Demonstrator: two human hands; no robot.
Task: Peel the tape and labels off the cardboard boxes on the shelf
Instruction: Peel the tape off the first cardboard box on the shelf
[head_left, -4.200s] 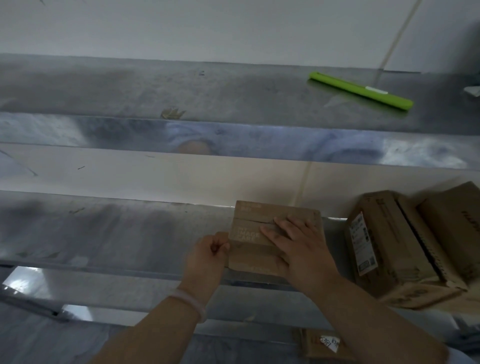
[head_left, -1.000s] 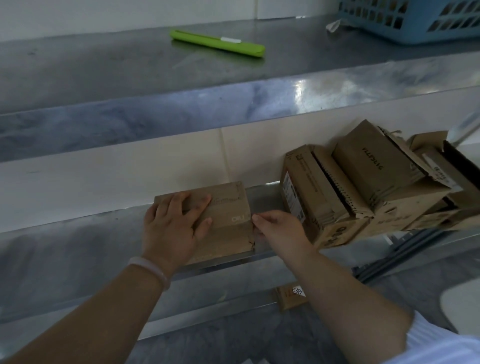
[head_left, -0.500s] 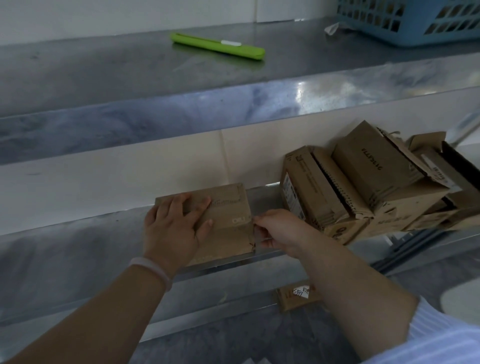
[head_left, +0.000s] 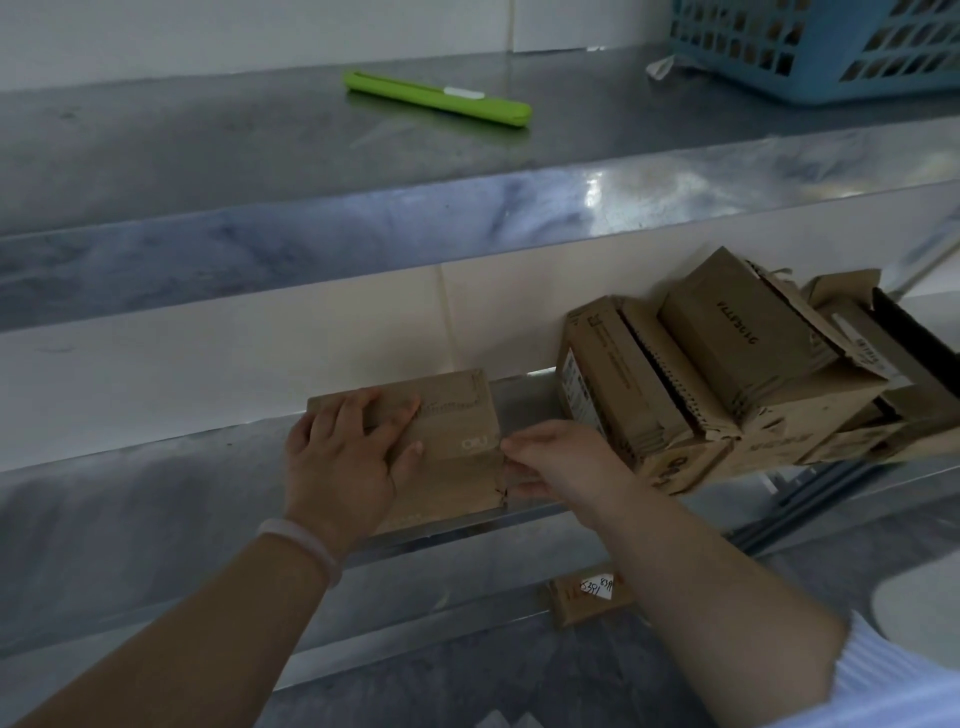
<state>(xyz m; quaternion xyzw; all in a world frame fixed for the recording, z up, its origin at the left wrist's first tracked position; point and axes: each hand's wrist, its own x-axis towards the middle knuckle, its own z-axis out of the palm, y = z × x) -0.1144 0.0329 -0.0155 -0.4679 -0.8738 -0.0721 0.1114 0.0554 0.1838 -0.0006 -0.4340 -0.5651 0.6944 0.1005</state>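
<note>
L forearm (head_left: 208, 623) and R forearm (head_left: 701, 587) are left uncovered. A thin pale band (head_left: 301, 540), smooth, rounded, pinkish-white, is worn at the wrist of the L hand (head_left: 343, 462). Near the R elbow a light sleeve (head_left: 883, 670) is seen: whitish w/ a faint blue tint, fine ribbing or stripes across it, edge slightly bunched.
</note>
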